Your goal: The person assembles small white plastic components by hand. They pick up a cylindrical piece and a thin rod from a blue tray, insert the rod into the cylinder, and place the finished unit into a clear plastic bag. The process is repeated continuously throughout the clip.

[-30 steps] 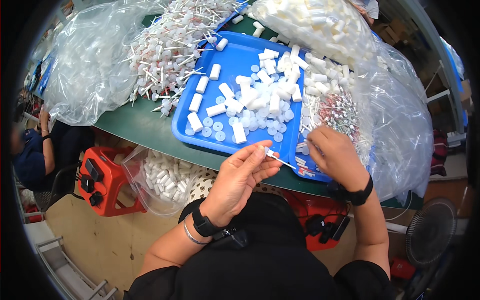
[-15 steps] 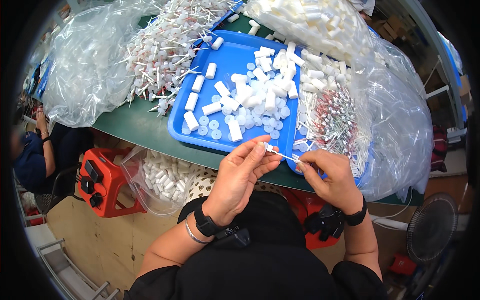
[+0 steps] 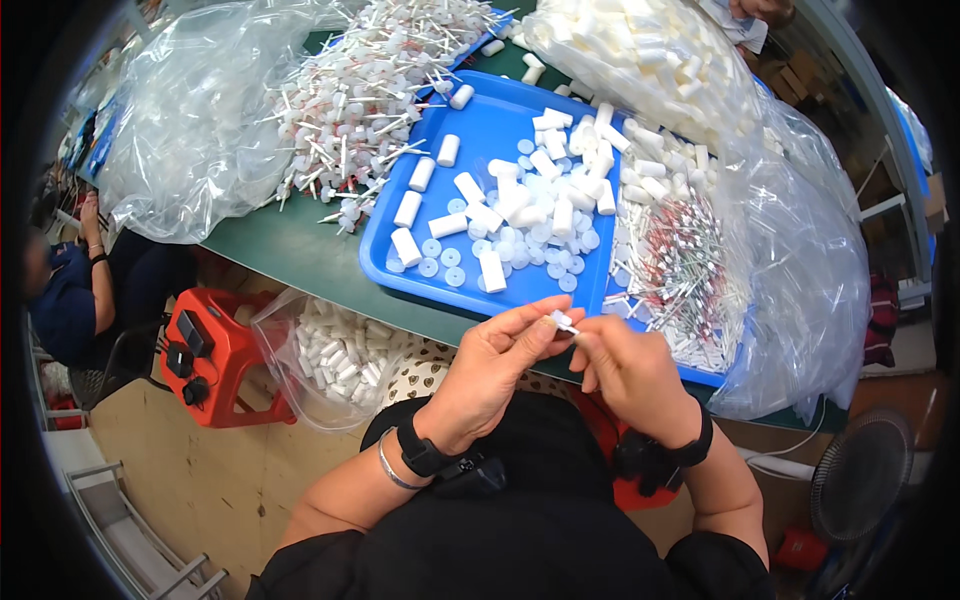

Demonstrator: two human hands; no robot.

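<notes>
You had drawn your right hand [image 3: 630, 375] back from the bag of red-tipped tubes [image 3: 680, 270] until it met your left hand [image 3: 495, 365] at the table edge, which suggests picking was over and fitting had begun. Both hands were pinched shut on the small white pump piece [image 3: 562, 321] between your fingertips, its long axis running from your left thumb across toward your right fingers, just below the blue tray [image 3: 490, 120]

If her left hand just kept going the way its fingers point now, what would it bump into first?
The left hand points right and slightly up, pinching a small white piece. Almost at once it would meet the fingers of the right hand, which meet it at that piece. Depth is hard to judge; they look touching.
</notes>
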